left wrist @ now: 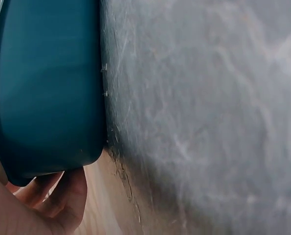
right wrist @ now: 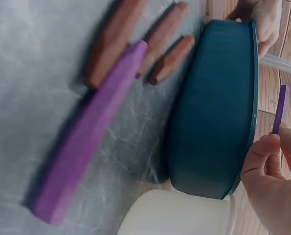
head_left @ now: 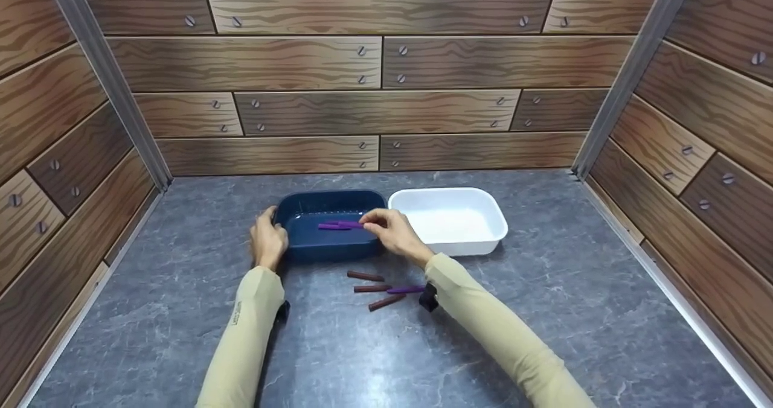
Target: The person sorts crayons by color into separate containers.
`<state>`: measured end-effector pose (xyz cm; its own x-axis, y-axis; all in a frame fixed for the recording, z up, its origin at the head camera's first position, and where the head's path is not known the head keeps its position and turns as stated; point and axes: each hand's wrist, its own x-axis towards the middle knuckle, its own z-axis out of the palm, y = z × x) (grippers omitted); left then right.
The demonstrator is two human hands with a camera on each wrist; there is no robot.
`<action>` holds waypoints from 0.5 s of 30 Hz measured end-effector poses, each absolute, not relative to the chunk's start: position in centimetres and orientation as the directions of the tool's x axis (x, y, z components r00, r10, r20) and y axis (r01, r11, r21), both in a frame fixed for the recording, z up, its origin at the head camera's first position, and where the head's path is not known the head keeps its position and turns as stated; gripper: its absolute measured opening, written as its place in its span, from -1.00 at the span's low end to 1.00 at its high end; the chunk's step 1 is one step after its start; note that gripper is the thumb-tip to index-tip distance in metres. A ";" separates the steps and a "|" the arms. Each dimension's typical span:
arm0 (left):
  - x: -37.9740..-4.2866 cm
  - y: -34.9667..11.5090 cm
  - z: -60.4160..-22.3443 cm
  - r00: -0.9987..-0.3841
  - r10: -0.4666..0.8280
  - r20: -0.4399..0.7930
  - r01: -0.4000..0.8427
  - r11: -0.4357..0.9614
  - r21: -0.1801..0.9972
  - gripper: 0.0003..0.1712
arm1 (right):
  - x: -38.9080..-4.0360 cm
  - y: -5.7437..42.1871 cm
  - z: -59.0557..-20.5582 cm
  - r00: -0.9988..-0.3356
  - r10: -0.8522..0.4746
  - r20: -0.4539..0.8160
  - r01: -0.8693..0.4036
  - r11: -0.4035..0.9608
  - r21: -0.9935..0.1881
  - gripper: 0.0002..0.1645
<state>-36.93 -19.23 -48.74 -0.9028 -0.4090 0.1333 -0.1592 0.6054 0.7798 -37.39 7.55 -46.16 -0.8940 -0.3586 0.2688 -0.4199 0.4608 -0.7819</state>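
Pinching one purple stick between the thumb and finger of the right hand. Holding it up over the blue tub, near the right end, and pointing it to the left. Gripping the left end of the blue tub with the left hand, with bent fingers against the outside, close to the rim.

See another purple stick inside the blue tub, lying near the held one when viewed from the head.

See a little bunch on the grey table, in front of the blue tub. Count three brown sticks there: the far brown stick, the middle brown stick and the near brown stick. Find one more purple stick to the right of these, with one tip up against the end of the middle brown one. Hard to tell whether touching or only very close.

See a white tub just beside the blue tub, on the right. Wearing light yellow sleeves on both arms, with a small black thing under the right wrist. Looking toward wood-look walls at the back and sides.
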 end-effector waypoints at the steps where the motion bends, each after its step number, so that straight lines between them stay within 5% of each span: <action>1: -36.9 -19.2 -48.8 -0.903 -0.408 0.137 -0.156 0.607 0.779 -0.46 | -37.6 7.5 -46.1 -0.896 -0.352 0.270 -0.417 0.464 -0.781 -0.82; 15: -37.0 -19.2 -48.9 -0.903 -0.403 0.150 -0.149 0.621 0.769 -0.47 | -40.7 4.3 -46.8 -0.910 -0.340 0.237 -0.387 0.493 -0.779 -0.83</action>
<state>-36.99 -19.17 -48.92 -0.9029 -0.4027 0.1504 -0.1488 0.6211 0.7695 -40.67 4.26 -46.81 -0.9101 -0.3398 0.2371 -0.3870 0.4926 -0.7795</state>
